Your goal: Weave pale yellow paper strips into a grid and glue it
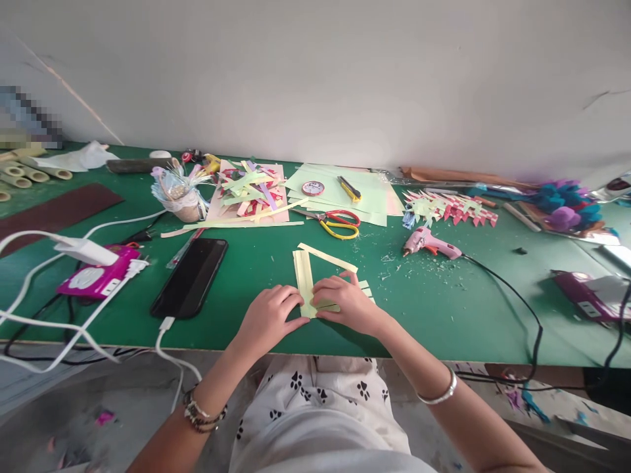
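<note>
Pale yellow-green paper strips (303, 272) lie in front of me, some upright and some running crosswise, with one loose strip (328, 257) slanting off to the upper right. My left hand (276, 312) grips the left edge of the upright strips, thumb near their lower end. Across the crosswise strips, my right hand (348, 303) has its fingers bent and presses on them, hiding much of where they meet. Cut strip ends (366, 290) poke out to the right of that hand. Beyond the strips lie scissors (340, 225) with red and yellow handles.
A black phone (190, 279) lies left of my hands, on a charging cable. Rightward is a pink glue gun (431, 243) among glue scraps. Behind are paper sheets (365, 209), a utility knife (351, 189), a tape roll (313, 188) and a pile of strips (251, 187). A purple power strip (103, 272) stands left.
</note>
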Demonstrator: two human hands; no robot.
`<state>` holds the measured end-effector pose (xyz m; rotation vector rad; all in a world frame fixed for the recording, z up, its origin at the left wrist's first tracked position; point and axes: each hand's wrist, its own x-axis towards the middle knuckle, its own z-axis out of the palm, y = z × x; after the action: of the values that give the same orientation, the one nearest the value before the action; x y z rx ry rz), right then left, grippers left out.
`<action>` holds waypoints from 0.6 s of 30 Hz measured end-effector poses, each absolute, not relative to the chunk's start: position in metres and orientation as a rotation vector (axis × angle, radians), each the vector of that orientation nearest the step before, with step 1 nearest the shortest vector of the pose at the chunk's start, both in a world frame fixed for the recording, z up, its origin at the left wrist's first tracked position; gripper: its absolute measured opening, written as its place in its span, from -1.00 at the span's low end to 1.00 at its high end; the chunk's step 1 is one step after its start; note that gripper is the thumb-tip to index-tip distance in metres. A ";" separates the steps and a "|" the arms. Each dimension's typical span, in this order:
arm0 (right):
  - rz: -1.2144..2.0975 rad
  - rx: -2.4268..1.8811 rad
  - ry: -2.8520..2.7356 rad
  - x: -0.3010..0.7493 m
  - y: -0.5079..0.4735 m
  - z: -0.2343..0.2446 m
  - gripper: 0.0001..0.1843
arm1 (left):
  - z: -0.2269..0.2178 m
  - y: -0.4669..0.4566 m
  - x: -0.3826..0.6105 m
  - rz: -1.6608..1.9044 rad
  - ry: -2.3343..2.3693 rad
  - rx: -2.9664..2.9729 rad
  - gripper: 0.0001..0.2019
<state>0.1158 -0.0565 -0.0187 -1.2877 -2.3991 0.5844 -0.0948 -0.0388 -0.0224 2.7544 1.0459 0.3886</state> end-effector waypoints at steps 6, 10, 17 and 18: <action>0.628 -1.282 -2.405 0.115 -0.059 -0.018 -0.82 | -0.023 -0.038 -0.098 0.395 1.012 2.759 -0.77; 0.606 -1.321 -2.393 0.112 -0.060 -0.018 -0.81 | -0.023 -0.041 -0.098 0.403 1.030 2.789 -0.77; 0.599 -1.322 -2.406 0.112 -0.061 -0.015 -0.80 | -0.024 -0.039 -0.098 0.418 1.053 2.809 -0.64; 0.599 -1.323 -2.409 0.112 -0.061 -0.015 -0.81 | -0.025 -0.038 -0.098 0.402 1.035 2.820 -0.61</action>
<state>0.1119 -0.0614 -0.0151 -1.3228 -2.4085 0.5991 -0.0984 -0.0378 -0.0245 2.8201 1.0350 0.4021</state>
